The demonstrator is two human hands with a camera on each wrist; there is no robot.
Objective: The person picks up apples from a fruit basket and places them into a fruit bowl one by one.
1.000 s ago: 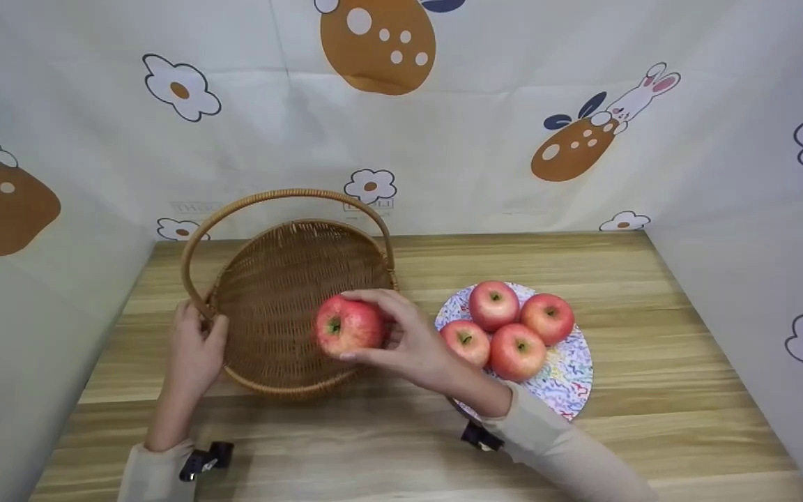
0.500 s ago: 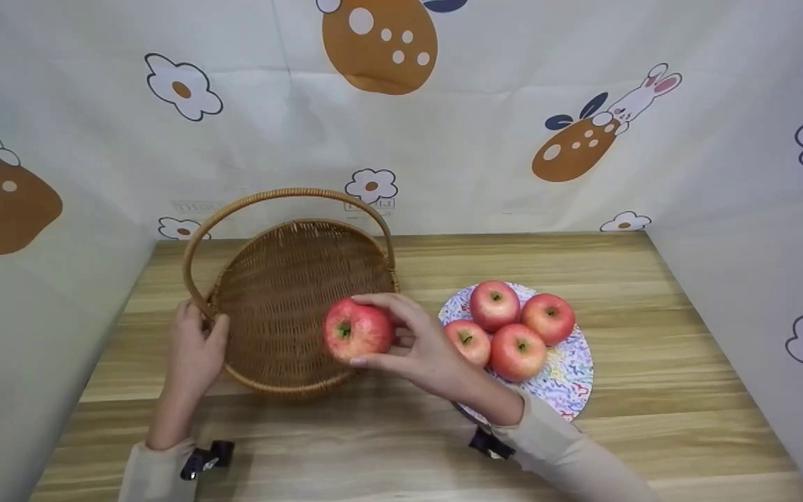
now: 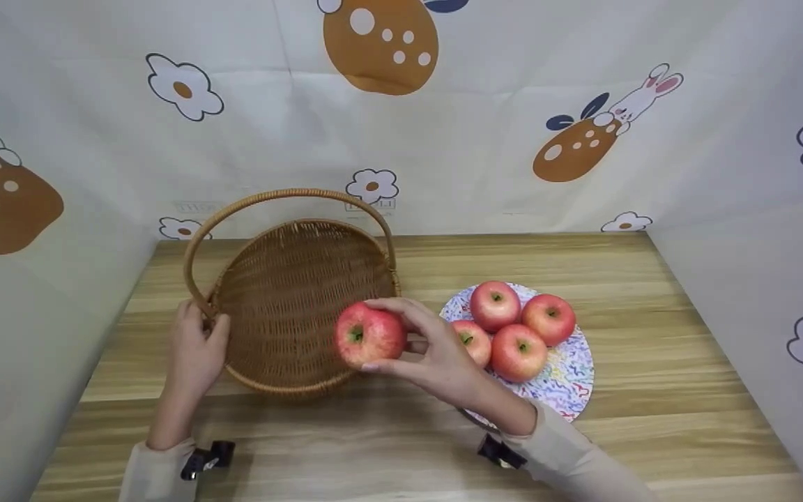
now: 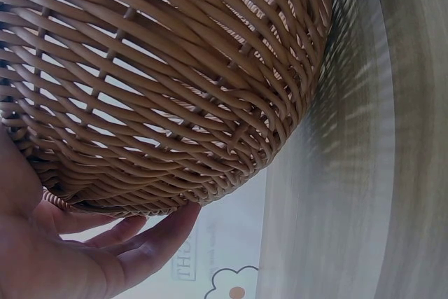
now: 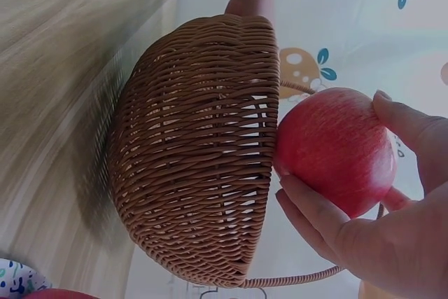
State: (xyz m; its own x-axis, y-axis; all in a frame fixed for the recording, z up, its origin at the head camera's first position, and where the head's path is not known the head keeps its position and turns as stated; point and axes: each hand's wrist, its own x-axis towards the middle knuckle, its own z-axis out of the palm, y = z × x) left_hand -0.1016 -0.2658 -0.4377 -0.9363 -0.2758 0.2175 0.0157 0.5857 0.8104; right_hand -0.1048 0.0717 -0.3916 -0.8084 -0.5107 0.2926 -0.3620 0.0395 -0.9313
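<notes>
A brown wicker basket point(image 3: 290, 300) with a tall arched handle stands on the table, and no fruit shows inside it. My left hand point(image 3: 196, 348) grips its left rim by the foot of the handle; in the left wrist view the fingers point(image 4: 164, 239) curl against the woven wall. A red apple point(image 3: 370, 336) is held in my right hand point(image 3: 436, 352), between thumb and fingers, over the basket's front right rim. The right wrist view has this apple point(image 5: 339, 152) just above the rim.
Right of the basket lies a round plate point(image 3: 569, 380) with a colourful squiggle pattern. Several red apples point(image 3: 518, 352) sit on it, close to my right forearm. A printed cloth point(image 3: 457, 139) hangs behind and at both sides of the wooden table point(image 3: 652, 335).
My right hand has moved a little to the right with the apple, from over the basket's inside to its right rim. The left hand and the basket have stayed put.
</notes>
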